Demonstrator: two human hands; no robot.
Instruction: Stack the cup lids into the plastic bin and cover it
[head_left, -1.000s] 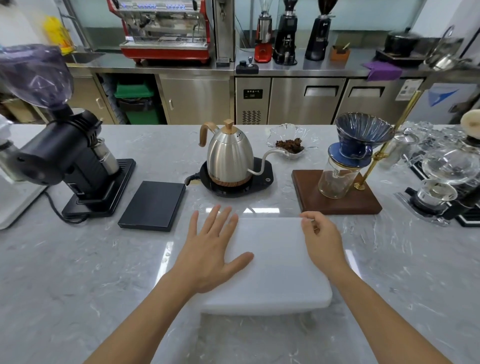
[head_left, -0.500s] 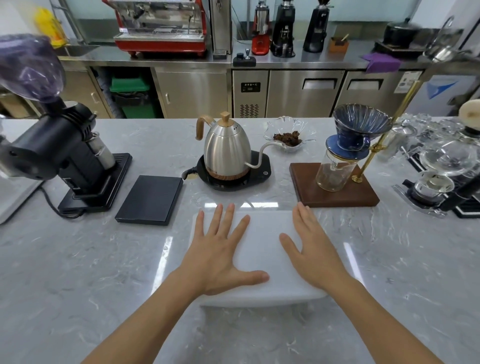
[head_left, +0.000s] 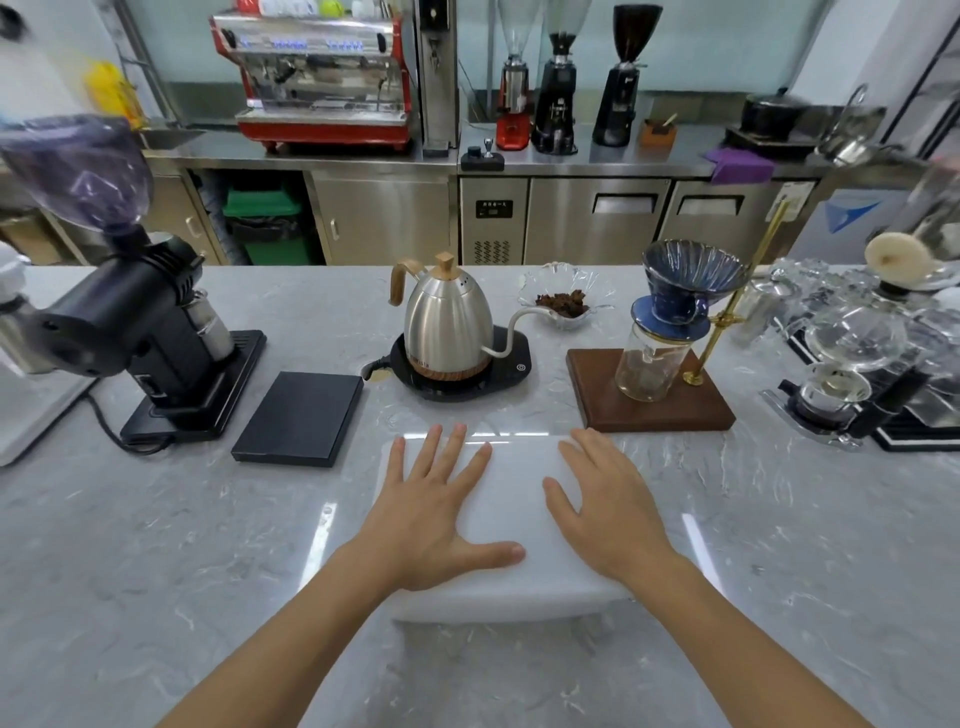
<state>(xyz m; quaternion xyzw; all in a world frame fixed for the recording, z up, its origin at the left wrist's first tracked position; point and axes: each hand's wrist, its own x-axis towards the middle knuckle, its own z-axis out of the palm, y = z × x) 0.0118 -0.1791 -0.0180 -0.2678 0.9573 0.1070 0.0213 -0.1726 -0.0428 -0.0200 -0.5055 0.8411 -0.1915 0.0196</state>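
Note:
A white plastic bin lid (head_left: 511, 499) lies flat over the bin on the marble counter, right in front of me. The bin's clear wall (head_left: 592, 626) shows only a little under the lid's near right corner. My left hand (head_left: 436, 512) rests palm down on the lid's left half, fingers spread. My right hand (head_left: 605, 512) lies flat on the right half, fingers apart. Neither hand grips anything. The cup lids are hidden under the cover.
Behind the bin stand a steel gooseneck kettle (head_left: 448, 325) on its black base, a black scale pad (head_left: 300, 417), a black grinder (head_left: 140, 332) at the left and a pour-over stand on a wooden base (head_left: 649, 400) at the right. Glassware (head_left: 852, 358) crowds the far right.
My right hand went from curled at the lid's far right corner to lying flat on the lid. My left hand stayed flat on it. The view tilted up slightly.

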